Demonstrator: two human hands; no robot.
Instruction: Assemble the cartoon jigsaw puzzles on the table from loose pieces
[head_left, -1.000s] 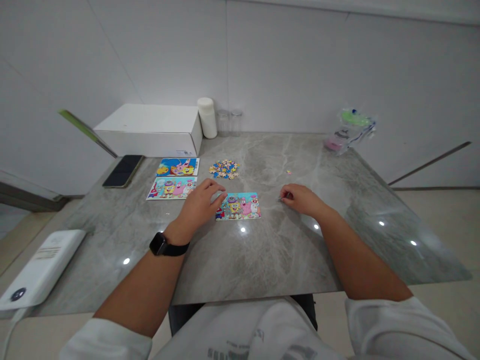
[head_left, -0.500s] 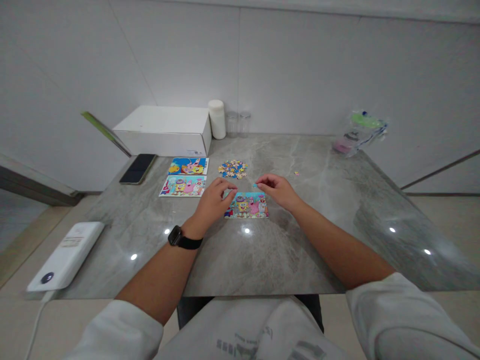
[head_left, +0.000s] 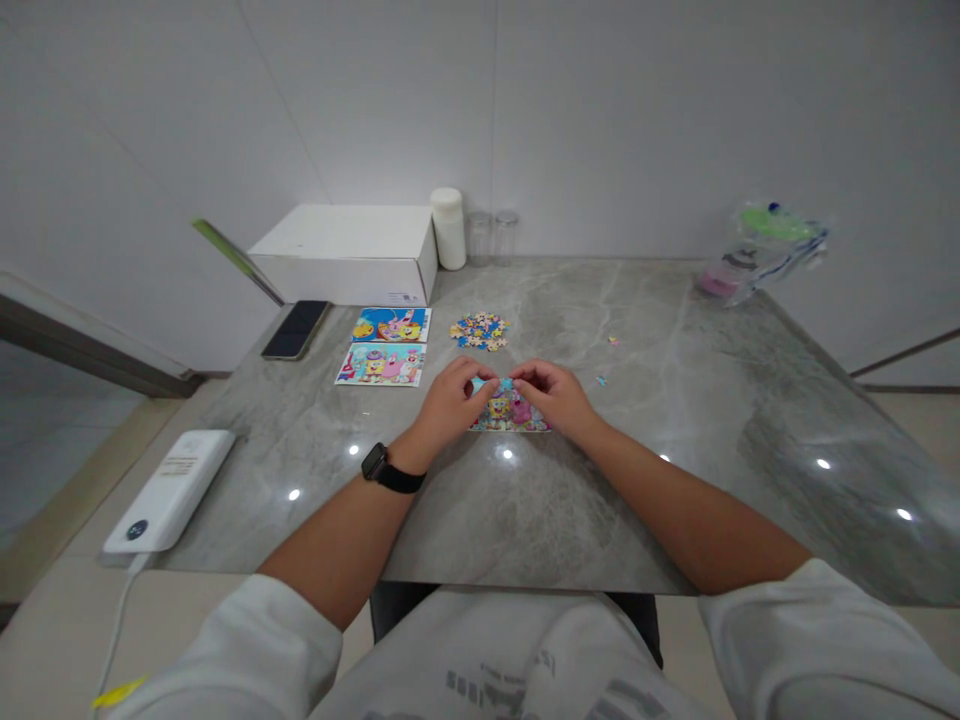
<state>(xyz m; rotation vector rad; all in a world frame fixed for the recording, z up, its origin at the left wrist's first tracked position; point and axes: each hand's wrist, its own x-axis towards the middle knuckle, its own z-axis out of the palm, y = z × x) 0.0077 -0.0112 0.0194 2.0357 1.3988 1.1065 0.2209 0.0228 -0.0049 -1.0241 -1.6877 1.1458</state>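
A partly covered jigsaw puzzle [head_left: 511,412] with cartoon figures lies flat in front of me. At its far edge, a small light-blue puzzle piece [head_left: 506,384] shows between my fingertips. My right hand [head_left: 553,395] pinches this piece from the right. From the left, my left hand [head_left: 455,398] has thumb and index finger closed on the puzzle's far edge, beside the piece. Both hands hide the puzzle's upper corners. Beyond them is a heap of loose puzzle pieces [head_left: 480,331]. A blue piece [head_left: 602,380] and a pink-yellow piece [head_left: 613,341] lie apart on the right.
Two picture cards [head_left: 382,364] lie left of the heap, near a phone [head_left: 297,330]. Behind stand a white box [head_left: 341,275], a white bottle [head_left: 448,230] and two glasses [head_left: 505,238]. A power bank [head_left: 172,490] rests at the left edge, a plastic bag [head_left: 761,255] far right.
My right hand has brought the light-blue piece to the puzzle's far edge, and the two hands are now closer together. The loose blue piece on the right has come into sight. The view has shifted slightly.
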